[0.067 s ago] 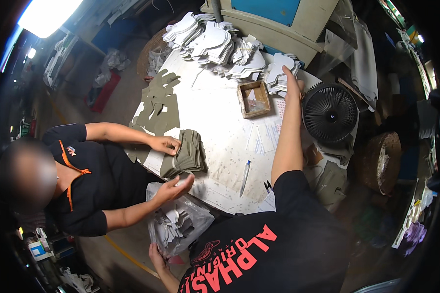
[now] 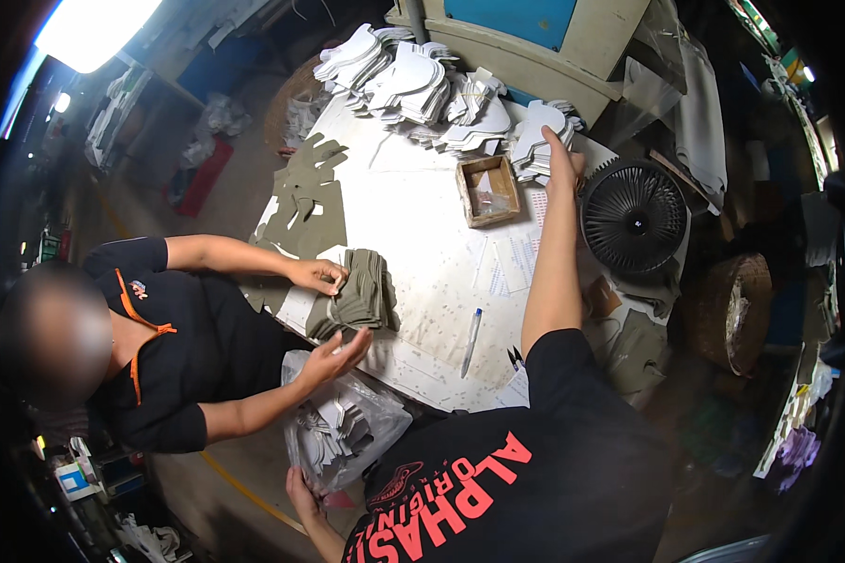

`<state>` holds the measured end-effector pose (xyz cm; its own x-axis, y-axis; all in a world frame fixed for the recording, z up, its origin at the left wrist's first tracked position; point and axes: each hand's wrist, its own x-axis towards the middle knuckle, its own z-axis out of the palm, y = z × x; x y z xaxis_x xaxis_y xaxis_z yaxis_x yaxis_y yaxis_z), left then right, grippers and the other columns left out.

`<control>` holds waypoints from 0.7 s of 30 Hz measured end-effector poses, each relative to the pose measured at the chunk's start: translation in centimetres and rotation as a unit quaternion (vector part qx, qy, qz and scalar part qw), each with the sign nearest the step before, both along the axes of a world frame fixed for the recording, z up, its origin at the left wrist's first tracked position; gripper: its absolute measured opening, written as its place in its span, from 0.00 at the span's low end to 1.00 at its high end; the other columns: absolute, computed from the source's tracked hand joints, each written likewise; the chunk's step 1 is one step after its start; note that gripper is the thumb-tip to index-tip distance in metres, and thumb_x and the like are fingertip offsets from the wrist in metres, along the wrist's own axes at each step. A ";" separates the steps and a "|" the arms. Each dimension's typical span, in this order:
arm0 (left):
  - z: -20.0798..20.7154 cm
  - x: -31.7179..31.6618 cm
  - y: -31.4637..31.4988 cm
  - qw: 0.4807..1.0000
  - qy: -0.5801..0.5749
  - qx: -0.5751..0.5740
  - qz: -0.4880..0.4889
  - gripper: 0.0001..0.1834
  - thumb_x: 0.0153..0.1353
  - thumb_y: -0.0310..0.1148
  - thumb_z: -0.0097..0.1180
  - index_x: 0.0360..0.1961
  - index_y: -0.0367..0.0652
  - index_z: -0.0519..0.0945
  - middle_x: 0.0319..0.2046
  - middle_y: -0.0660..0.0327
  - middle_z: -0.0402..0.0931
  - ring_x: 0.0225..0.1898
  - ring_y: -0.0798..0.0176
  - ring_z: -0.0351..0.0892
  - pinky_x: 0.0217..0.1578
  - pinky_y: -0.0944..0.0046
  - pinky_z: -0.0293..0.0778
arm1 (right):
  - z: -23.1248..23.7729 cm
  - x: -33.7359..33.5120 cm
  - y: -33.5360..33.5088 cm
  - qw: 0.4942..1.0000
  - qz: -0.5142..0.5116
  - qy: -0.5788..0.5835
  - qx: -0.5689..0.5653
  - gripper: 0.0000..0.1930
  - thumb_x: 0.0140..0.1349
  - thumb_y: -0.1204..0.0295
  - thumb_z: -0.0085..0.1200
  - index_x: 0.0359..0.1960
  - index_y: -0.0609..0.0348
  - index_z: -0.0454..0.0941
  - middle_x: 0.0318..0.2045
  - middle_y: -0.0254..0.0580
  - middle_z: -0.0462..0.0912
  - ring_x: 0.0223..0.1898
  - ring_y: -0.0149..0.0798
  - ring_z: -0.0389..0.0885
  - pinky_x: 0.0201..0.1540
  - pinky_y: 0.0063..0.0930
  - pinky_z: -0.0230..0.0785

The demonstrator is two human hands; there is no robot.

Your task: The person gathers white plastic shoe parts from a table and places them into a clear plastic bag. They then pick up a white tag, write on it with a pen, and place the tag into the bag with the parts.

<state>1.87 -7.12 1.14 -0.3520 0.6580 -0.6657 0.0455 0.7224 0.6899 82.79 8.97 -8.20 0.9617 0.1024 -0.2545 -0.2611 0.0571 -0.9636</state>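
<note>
Right grip (image 2: 561,161) clasps white cut pieces (image 2: 533,141) at table edge; left grip (image 2: 300,495) clutches plastic bag (image 2: 347,427).

One table (image 2: 422,216). One small open box (image 2: 487,190). One pen (image 2: 470,342). One black fan (image 2: 634,220). One clear bag (image 2: 347,430) of white cut pieces. One stack of olive pieces (image 2: 359,293); more olive pieces (image 2: 308,199) lie flat at the table's left edge, number unclear. White cut pieces (image 2: 413,84) in several heaps at the far end, too many to count. Two people; four hands in view.
</note>
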 end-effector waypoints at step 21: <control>-2.0 -3.8 -1.2 0.979 -0.008 0.103 -0.174 0.13 0.80 0.40 0.48 0.38 0.44 0.74 0.28 0.74 0.66 0.32 0.79 0.64 0.34 0.74 0.64 | 18.1 -26.3 -12.6 0.812 0.309 0.025 0.495 0.27 0.72 0.57 0.53 0.65 0.62 0.73 0.59 0.49 0.81 0.59 0.47 0.81 0.63 0.50 0.76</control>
<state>-1.97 -8.29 -0.84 -0.0725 0.8569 -0.5104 0.2517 0.5109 0.8220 56.50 -3.59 9.92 0.6396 0.7398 0.2087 -0.5725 0.6396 -0.5130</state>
